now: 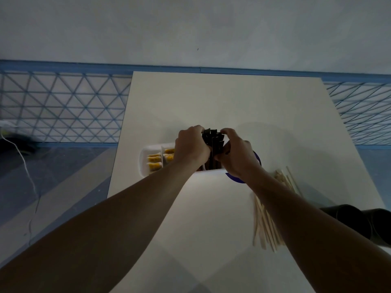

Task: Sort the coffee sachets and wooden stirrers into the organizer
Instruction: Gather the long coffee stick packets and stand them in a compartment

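A white organizer (146,154) with compartments stands in the middle of the white table (228,98). Its left compartments hold yellow sachets (155,160). A bundle of dark coffee sachets (213,140) stands upright in a compartment further right. My left hand (191,146) grips the bundle from the left and my right hand (234,154) grips it from the right, fingers curled over the tops. A pile of wooden stirrers (264,220) lies on the table to the right, partly hidden under my right forearm.
A blue round object (232,178) shows beneath my right hand, mostly hidden. Two dark cylinders (355,218) lie at the table's right edge. A white cable (27,172) runs over the floor at left. A wall stands behind the table.
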Demonstrator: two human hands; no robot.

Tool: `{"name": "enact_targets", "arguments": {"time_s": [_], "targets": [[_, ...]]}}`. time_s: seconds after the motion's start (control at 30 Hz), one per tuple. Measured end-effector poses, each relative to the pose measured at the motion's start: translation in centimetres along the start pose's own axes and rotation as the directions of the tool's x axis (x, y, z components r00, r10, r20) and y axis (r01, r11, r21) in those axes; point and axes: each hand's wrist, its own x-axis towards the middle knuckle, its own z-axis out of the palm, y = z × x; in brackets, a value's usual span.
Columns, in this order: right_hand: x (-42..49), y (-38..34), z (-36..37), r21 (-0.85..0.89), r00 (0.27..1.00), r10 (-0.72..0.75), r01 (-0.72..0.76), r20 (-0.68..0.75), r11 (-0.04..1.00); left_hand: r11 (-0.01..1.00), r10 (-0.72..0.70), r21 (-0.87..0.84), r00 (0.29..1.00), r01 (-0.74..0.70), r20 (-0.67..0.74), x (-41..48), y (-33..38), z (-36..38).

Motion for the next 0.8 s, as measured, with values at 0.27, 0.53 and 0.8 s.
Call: {"name": "enact_targets", "arguments": {"time_s": [0.27,0.53,0.8], "targets": [[-0.6,0.0,-0.4,0.024,1.000,0.020,-0.019,-0.011,1.000,0.999,-0.002,-0.054,1.000,0.002,-0.008,-0.6,-0.4,-0.3],[-3.6,-0.1,-2.1,0.046,0.989,0.100,-0.096,-0.109,0.994,0.984,0.086,-0.148,0.990,-0.103,-0.116,-2.8,-0.2,-2.3],[-9.2,0.4,-1.6,-0.013,0.968,0.148,-0.154,-0.205,0.988,0.960,0.165,-0.219,0.985,-0.172,-0.054,-6.5,-1.7,-2.1]]}}
